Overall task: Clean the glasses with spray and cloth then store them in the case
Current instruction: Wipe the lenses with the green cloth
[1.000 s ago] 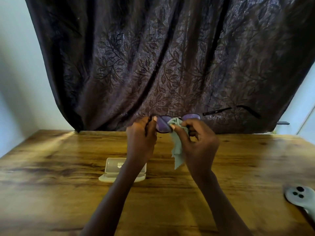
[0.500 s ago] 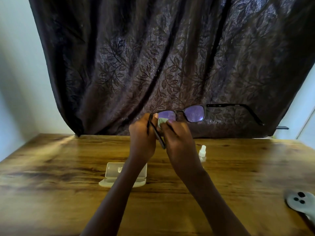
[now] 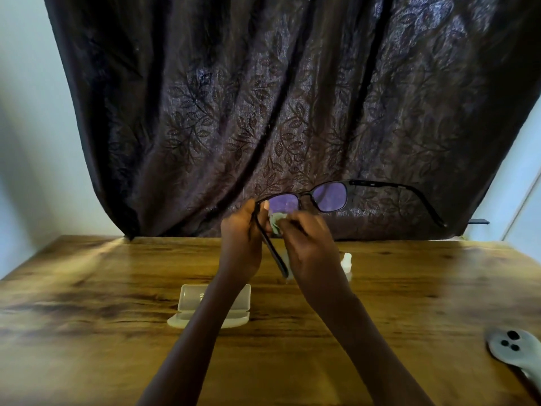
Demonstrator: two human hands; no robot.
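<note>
Black-framed glasses (image 3: 332, 197) with purple-tinted lenses are held up above the wooden table, both temple arms unfolded. My left hand (image 3: 241, 237) grips the frame at its left corner, by the hinge. My right hand (image 3: 310, 244) pinches a pale green cloth (image 3: 276, 222) against the left lens. An open, whitish translucent case (image 3: 193, 300) lies on the table under my left forearm. A small white spray bottle (image 3: 347, 260) stands behind my right hand, partly hidden.
The wooden table (image 3: 87, 303) runs the full width of the view. A dark leaf-patterned curtain (image 3: 278, 98) hangs right behind it. A grey controller-like device (image 3: 510, 348) lies at the table's right edge.
The glasses have risen and turned so the right lens and right temple arm stand clear to the right. My right hand has bunched the hanging cloth up against the left lens.
</note>
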